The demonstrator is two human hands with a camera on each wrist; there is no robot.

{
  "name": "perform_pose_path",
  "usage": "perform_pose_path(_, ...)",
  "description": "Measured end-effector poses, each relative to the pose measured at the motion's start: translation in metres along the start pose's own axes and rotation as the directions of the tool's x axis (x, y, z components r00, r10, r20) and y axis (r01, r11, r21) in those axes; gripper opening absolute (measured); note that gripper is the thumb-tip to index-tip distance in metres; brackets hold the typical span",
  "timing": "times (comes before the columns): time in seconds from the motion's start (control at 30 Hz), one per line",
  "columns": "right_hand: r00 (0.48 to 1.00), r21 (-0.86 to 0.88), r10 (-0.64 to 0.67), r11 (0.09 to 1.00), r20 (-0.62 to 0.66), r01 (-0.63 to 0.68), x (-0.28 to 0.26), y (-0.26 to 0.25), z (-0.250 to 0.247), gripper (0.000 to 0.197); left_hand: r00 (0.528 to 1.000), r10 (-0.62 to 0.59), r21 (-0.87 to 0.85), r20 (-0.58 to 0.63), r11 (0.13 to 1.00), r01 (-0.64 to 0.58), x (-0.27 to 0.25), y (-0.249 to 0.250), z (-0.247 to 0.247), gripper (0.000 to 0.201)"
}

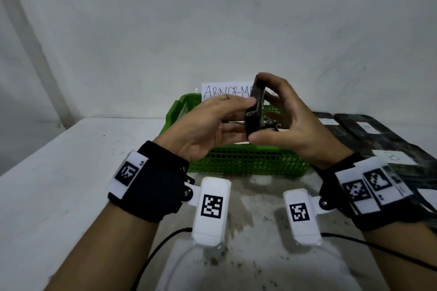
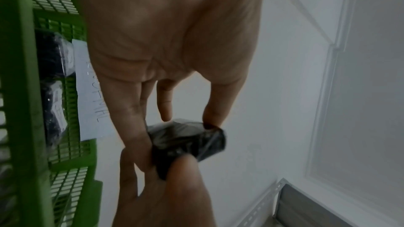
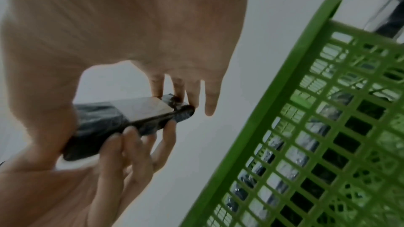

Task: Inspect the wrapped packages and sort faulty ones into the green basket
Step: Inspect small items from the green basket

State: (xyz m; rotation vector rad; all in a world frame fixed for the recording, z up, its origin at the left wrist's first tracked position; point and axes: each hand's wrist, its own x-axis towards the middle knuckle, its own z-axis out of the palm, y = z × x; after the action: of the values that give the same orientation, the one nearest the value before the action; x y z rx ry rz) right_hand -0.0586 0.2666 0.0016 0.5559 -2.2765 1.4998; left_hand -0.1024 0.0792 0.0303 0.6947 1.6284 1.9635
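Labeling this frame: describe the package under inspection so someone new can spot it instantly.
Find the green plastic mesh basket with the handwritten paper sign at its back. Just above it, the left hand and right hand hold a black film-wrapped package on edge. Unlike the wrapped packages lying in the basket or flat on the table at right, it is lifted, pinched between fingers.

I see 2 black wristbands, white camera pods with square black-white tags, black cables.
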Motion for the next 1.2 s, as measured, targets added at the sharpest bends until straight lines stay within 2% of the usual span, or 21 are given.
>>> perform_pose_path(0.07, 0.999, 0.059, 0.027, 0.998, -0.019, -0.025, 0.002, -0.003, -0.003, 0.1, 1.0, 0.025, 0.021, -0.012, 0.999, -0.025, 0.001, -0.001, -0.003, 0.044)
perform_pose_path(0.17, 0.978, 0.147, 0.079, 0.988, -0.193, -0.051, 0.008, -0.008, -0.006, 0.088, 0.998, 0.059, 0.111, -0.003, 0.992, -0.058, 0.002, -0.005, -0.005, 0.037)
perform_pose_path(0.37, 0.94, 0.08, 0.078, 0.995, -0.332, -0.054, 0.008, -0.01, -0.003, 0.068, 0.996, 0.062, 0.187, 0.059, 0.98, -0.072, 0.003, -0.012, -0.007, 0.037)
perform_pose_path(0.5, 0.947, 0.194, 0.147, 0.977, -0.285, -0.093, 0.009, -0.013, -0.002, 0.075, 0.989, 0.136, 0.279, 0.065, 0.949, -0.149, 0.004, -0.013, -0.01, 0.041)
perform_pose_path(0.6, 0.938, 0.146, 0.063, 0.989, -0.341, -0.013, 0.007, -0.02, -0.001, 0.059, 0.965, 0.242, 0.378, 0.105, 0.887, -0.264, 0.003, -0.014, -0.008, 0.042)
perform_pose_path(0.67, 0.934, 0.108, 0.026, 0.994, -0.357, 0.014, 0.006, -0.023, -0.002, 0.055, 0.956, 0.27, 0.388, 0.115, 0.873, -0.294, 0.003, -0.014, -0.006, 0.04)
perform_pose_path(0.83, 0.955, 0.086, 0.009, 0.996, -0.295, 0.018, 0.005, -0.027, -0.008, 0.057, 0.937, 0.327, 0.43, 0.121, 0.834, -0.346, 0.002, -0.014, -0.005, 0.028)
perform_pose_path(0.87, 0.962, 0.09, -0.008, 0.995, -0.272, 0.034, 0.005, -0.026, -0.008, 0.059, 0.926, 0.358, 0.44, 0.115, 0.818, -0.371, 0.001, -0.014, -0.004, 0.032)
perform_pose_path(0.93, 0.978, 0.206, -0.012, 0.977, -0.209, 0.056, 0.005, -0.027, -0.008, 0.062, 0.885, 0.454, 0.464, 0.106, 0.764, -0.448, 0.001, -0.016, -0.002, 0.052)
perform_pose_path(1.0, 0.986, 0.354, 0.078, 0.935, -0.148, -0.021, 0.005, -0.03, -0.008, 0.079, 0.826, 0.553, 0.527, 0.114, 0.671, -0.522, 0.003, -0.019, -0.003, 0.068)
perform_pose_path(1.07, 0.984, 0.412, 0.163, 0.904, -0.075, -0.119, 0.006, -0.029, -0.008, 0.093, 0.781, 0.608, 0.615, 0.144, 0.563, -0.552, 0.006, -0.023, -0.007, 0.067)
perform_pose_path(1.2, 0.966, 0.364, 0.247, 0.895, 0.072, -0.256, 0.005, -0.022, -0.006, 0.088, 0.725, 0.666, 0.636, 0.175, 0.485, -0.6, 0.008, -0.028, -0.009, 0.064)
